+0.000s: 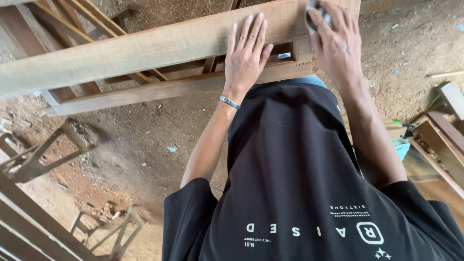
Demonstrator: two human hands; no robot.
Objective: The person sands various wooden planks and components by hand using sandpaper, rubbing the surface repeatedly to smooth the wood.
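Left hand lies flat on the plank, fingers spread, palm down, holding nothing, just pinning the wood. Right hand is up at the plank's far right end, fingers curled tight round a small grey pad, pressing it against the face of the wood. Looks to me like rubbing down, sanding most likely, with the flat hand steadying. What comes next calls for even pressure along the grain and that left hand kept firm so the plank doesn't shift.

The plank sits across a wooden frame, darker rails showing just under it. A metal bracelet on the left wrist, black shirt filling the view below the plank.

Below the plank, bare dirt floor, reddish, strewn with sawdust and scraps. Left of the plank's near end, more slatted frames lie on the ground. Right of the plank, stacked timber at the edge
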